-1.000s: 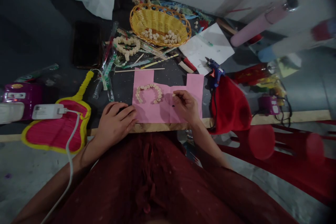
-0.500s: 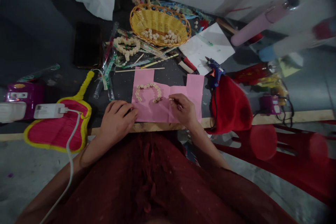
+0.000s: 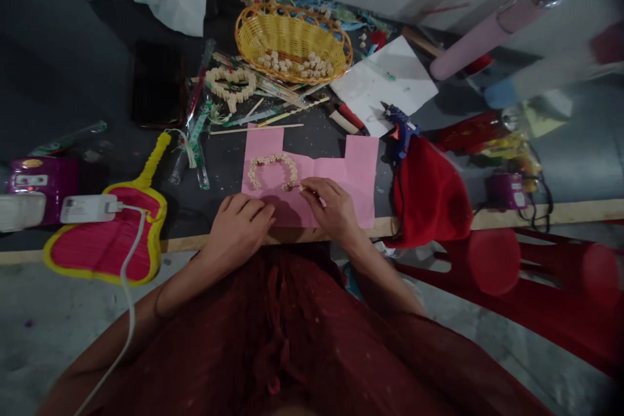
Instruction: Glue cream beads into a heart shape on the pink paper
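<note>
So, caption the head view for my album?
Right hand beside an open pale ring on pink paper, left hand over the paper's corner.

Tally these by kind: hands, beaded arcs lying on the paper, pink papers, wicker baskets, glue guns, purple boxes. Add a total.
Hands: 2
Beaded arc: 1
Pink paper: 1
Wicker basket: 1
Glue gun: 1
Purple boxes: 2
Total: 8

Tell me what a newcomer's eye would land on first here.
Probably the pink paper in front of the person, with an arch of small pale pieces on its left part and the right hand close to the arch's right end. Next, the bright red cloth right of the paper, and the yellow basket farther back.
</note>
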`<state>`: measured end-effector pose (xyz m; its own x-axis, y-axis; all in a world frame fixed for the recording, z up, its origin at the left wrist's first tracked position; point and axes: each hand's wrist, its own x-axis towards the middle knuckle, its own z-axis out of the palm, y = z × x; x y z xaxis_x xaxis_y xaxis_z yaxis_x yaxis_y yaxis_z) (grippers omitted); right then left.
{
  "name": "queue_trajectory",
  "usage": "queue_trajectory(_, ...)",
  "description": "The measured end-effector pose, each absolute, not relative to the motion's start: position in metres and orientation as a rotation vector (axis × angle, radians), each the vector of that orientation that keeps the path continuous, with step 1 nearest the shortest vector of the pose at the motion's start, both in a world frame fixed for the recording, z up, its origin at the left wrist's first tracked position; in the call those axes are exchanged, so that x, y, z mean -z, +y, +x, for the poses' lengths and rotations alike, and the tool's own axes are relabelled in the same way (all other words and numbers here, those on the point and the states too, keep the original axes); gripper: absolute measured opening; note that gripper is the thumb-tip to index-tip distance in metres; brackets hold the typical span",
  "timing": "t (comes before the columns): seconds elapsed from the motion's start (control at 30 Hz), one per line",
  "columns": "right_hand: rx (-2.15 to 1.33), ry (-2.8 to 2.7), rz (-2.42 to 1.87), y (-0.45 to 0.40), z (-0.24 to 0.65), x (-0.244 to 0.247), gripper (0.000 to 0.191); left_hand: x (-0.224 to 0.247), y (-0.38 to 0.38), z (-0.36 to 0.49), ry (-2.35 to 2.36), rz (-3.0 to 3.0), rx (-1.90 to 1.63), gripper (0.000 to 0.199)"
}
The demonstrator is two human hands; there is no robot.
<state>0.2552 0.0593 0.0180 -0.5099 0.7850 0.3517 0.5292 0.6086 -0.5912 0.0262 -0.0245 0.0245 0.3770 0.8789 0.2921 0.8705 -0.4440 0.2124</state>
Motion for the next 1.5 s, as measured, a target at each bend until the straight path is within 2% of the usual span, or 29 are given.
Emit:
queue_trajectory(0.17, -0.369, -2.368, -0.963, 0.051, 0.231, -0.021, 0.016, -0.026, -0.036, 0.009, 1.673, 2.595, -0.599, 0.012)
queue_trajectory(0.4, -0.231, -2.491, -1.113, 0.05, 0.199, -0.016, 0.012, -0.017, -0.042, -0.001, 1.619, 2.595, -0.668, 0.015)
queue_trajectory(0.67, -0.096, -2.552, -1.086, 0.052, 0.191, -0.019, 0.02, -0.01, -0.043, -0.003, 1.608, 2.587, -0.72, 0.015)
queue_trajectory(1.13, -0.293, -2.652, -1.104, 0.057, 0.191, -0.029, 0.031, -0.009, -0.046, -0.005, 1.605, 2.554, -0.668, 0.017)
queue_trajectory(1.27, -0.313, -2.657, -1.085, 0.057, 0.196, -0.034, 0.036, -0.008, -0.046, -0.005, 1.589, 2.539, -0.683, 0.024)
queue_trajectory(1.5, -0.422, -2.615, -1.055, 0.059, 0.201, -0.031, 0.034, -0.01, -0.043, -0.004, 1.597, 2.545, -0.706, 0.022)
